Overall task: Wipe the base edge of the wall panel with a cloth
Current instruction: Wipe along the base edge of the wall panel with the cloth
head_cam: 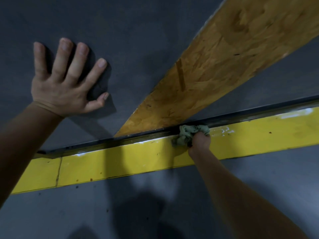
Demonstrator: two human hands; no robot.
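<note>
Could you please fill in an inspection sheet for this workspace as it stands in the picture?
Surface: dark grey wall panel; its base edge is a dark, grimy strip with white marks beside it.
Job's things: green cloth, bunched and pressed against the base edge.
Clutter: wooden board slanting across the panel down to the base edge.
Grippers: left hand flat on the panel, fingers spread; right hand grips the cloth.
Cables: nothing seen.
Surroundings: yellow strip running along below the base edge, with a few dark spots; grey floor below it, partly in shadow.
</note>
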